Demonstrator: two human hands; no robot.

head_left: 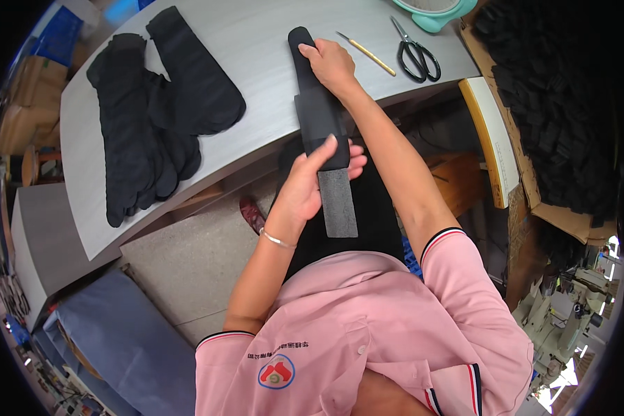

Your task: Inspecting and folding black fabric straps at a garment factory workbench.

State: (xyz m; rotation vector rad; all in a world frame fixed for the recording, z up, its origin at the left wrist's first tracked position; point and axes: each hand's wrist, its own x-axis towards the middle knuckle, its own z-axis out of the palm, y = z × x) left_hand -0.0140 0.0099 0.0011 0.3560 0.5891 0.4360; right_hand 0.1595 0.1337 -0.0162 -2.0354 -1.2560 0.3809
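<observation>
Both of my hands are on a long black padded strap (pixel 319 114), stretched from the table's edge toward my lap. My right hand (pixel 331 66) is closed around its far, rounded end, thumb on top. Nearer to me, my left hand (pixel 305 182) grips the lower part, with the thumb over it and the fingers curled behind. A grey textured tab (pixel 337 204) hangs from the strap's near end, over my dark trousers. Right of my right hand lie a thin pointed tool with a yellow handle (pixel 371 55) and black-handled scissors (pixel 417 55).
Black sock-shaped fabric pieces (pixel 135 125) lie in a pile on the left of the curved grey table (pixel 270 132). A teal-rimmed round object (pixel 433 15) stands at the far edge. Right of the table, a cardboard box (pixel 558 213) holds many small black pieces.
</observation>
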